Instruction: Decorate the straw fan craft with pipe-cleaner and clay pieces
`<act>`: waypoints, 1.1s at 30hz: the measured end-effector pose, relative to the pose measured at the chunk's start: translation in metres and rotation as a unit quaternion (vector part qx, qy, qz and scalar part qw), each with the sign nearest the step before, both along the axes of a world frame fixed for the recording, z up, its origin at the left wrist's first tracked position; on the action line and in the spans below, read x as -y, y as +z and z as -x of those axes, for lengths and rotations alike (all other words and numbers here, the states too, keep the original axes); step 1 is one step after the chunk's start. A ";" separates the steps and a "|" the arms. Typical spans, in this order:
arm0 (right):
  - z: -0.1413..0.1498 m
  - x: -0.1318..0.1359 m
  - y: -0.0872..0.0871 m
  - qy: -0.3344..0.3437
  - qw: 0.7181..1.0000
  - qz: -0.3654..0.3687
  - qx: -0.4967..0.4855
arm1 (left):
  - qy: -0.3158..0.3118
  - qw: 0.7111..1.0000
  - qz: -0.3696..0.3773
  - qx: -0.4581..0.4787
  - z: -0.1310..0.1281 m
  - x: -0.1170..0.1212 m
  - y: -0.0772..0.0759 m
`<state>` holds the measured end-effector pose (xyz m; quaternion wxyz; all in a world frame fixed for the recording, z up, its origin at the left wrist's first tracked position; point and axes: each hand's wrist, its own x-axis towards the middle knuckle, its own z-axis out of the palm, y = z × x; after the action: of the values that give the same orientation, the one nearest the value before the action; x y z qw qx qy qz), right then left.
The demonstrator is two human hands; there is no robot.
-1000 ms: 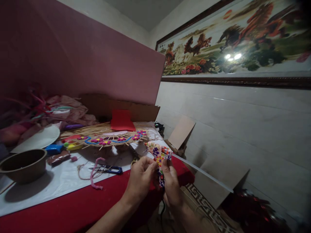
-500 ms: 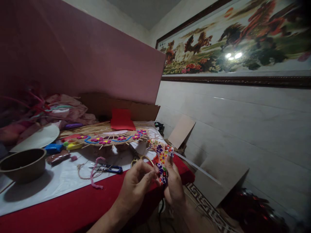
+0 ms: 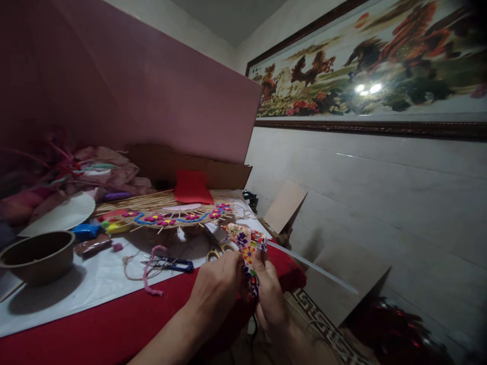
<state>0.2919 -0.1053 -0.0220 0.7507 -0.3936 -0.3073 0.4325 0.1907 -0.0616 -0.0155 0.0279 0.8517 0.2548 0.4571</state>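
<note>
My right hand (image 3: 268, 281) is wrapped round the handle of a flower-patterned hot glue gun (image 3: 249, 248), its thumb on the near side. The gun's nozzle points left, toward the table. A long, pale glue stick (image 3: 312, 266) juts from its back end, down to the right. Below the grip hangs a black cord (image 3: 253, 324). My left hand (image 3: 216, 279) is closed against the gun's left side, with its fingertips hidden. Whatever they hold cannot be made out. Gold-handled scissors (image 3: 220, 251) lie just beyond the left hand.
A curved craft piece with clay flowers (image 3: 182, 219) lies on the table over thin sticks. Nearby are blue snips (image 3: 175, 264), pink yarn (image 3: 146, 276), a dark bowl (image 3: 38, 258) and red paper (image 3: 193, 187). The red-covered table edge (image 3: 160, 312) runs beneath my forearms.
The glue gun has shifted slightly left and tilted in my right hand. My left hand has turned from an open-looking pinch to a closed fist beside it.
</note>
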 end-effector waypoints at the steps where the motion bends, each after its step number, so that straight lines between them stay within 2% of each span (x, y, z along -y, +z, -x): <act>1: 0.000 0.000 0.002 -0.005 1.000 0.004 -0.003 | -0.007 1.000 0.016 -0.008 0.001 0.002 -0.001; 3: 0.000 0.000 0.007 -0.010 1.000 0.006 -0.016 | -0.045 0.996 0.076 -0.008 0.005 0.009 -0.002; 5: -0.002 -0.001 0.012 0.010 0.999 -0.005 -0.032 | -0.114 0.979 0.167 0.015 0.011 0.019 -0.003; 6: -0.004 -0.001 0.014 0.024 0.999 -0.012 -0.039 | -0.155 0.962 0.221 0.036 0.014 0.024 -0.002; 8: -0.007 -0.001 0.017 0.045 0.998 -0.024 -0.048 | -0.216 0.909 0.344 0.094 0.019 0.030 0.001; 11: -0.008 0.000 0.018 0.046 0.997 -0.030 -0.056 | -0.223 0.823 0.480 0.207 0.020 0.027 0.007; 13: -0.006 0.001 0.019 0.043 0.997 -0.032 -0.058 | -0.219 0.789 0.518 0.248 0.017 0.019 0.011; 15: -0.003 0.001 0.020 0.037 0.997 -0.025 -0.065 | -0.222 0.771 0.538 0.259 0.012 0.011 0.015; 17: -0.001 0.000 0.019 0.023 0.997 -0.013 -0.077 | -0.225 0.766 0.545 0.255 0.006 0.005 0.018; 22: 0.001 -0.004 0.012 -0.022 0.998 -0.021 -0.051 | -0.226 0.795 0.511 0.237 -0.006 -0.003 0.018; 29: 0.005 -0.004 0.012 -0.033 0.999 -0.018 -0.032 | -0.236 0.776 0.523 0.263 -0.007 -0.001 0.017; 31: 0.006 -0.004 0.014 -0.031 0.999 -0.014 -0.034 | -0.220 0.788 0.511 0.262 -0.006 -0.001 0.015; 33: 0.006 -0.004 0.015 -0.019 0.999 -0.011 -0.043 | -0.196 0.818 0.481 0.247 -0.004 0.000 0.014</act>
<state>0.2861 -0.1012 -0.0074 0.7756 -0.3717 -0.2721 0.4316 0.1949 -0.0612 -0.0020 0.5851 0.6202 0.2546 0.4563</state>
